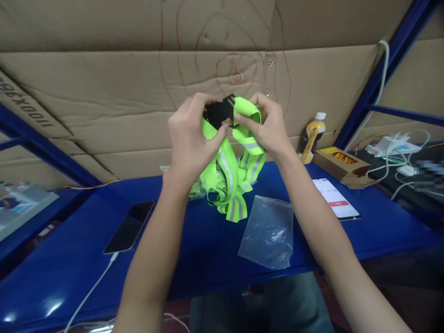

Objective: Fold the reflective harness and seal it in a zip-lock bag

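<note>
Both my hands are raised above the blue table (208, 249), holding a neon-green reflective strap vest (229, 180) with grey stripes. My left hand (190, 138) pinches the strap beside a black buckle (220, 111) at the top. My right hand (268, 125) grips a green loop of the strap on the buckle's other side. The rest of the vest hangs down in loose loops to the table surface. A clear plastic bag (268, 231) lies flat on the table just below and right of the hanging straps.
A dark phone (130, 226) on a white cable lies at left; a lit phone (335, 198) at right. Behind it stand a yellow drink bottle (312, 137) and an open cardboard box (342, 164). Chargers and cables (395, 152) sit far right. Cardboard lines the back wall.
</note>
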Tool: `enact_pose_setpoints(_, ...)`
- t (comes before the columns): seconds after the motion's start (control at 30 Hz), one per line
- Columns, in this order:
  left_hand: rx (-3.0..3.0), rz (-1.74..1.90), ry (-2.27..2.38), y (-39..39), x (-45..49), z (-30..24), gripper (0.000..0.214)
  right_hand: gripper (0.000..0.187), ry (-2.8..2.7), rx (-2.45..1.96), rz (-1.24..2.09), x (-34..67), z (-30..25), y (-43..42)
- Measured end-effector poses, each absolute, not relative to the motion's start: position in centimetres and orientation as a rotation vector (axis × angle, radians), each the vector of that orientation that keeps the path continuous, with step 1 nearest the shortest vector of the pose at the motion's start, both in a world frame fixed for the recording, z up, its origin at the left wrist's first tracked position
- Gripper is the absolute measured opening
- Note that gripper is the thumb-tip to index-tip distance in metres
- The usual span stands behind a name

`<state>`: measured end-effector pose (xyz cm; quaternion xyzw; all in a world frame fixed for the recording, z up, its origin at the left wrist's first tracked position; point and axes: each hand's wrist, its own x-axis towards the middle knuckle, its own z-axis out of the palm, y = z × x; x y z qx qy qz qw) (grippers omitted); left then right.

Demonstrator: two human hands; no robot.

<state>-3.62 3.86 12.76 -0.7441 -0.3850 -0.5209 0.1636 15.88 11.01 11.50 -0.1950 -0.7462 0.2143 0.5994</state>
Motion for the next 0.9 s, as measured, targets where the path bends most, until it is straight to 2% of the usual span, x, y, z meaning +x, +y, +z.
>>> enact_pose_setpoints(0.17, -2.163, -1.45, -1.18, 3.7, -3.7, 12.9, 0.024, 0.055, -1.803, -0.487, 0.56, 16.0, 11.2, 10.7)
enact_pose_setpoints(0.43, -2.157, -1.385, -1.287, 5.2, -3.2, 11.4, 0.014, 0.048, -1.889, -0.529, 0.594, 16.6, 11.4, 10.6)
enact_pose_setpoints(0.67, -2.356, -1.126, -1.234, 6.0, -3.3, 10.6, 0.02, 0.024, -2.09, -0.604, 0.445, 17.9, 11.9, 10.3)
enact_pose_setpoints(0.77, -2.396, -1.141, -1.179, 6.1, -3.5, 10.7, 0.024, 0.025, -2.066, -0.625, 0.452, 18.4, 11.8, 10.5)
enact_pose_setpoints(0.9, -2.414, -1.242, -1.155, 6.1, -4.3, 11.2, 0.028, 0.037, -1.989, -0.627, 0.421, 19.2, 12.0, 10.9)
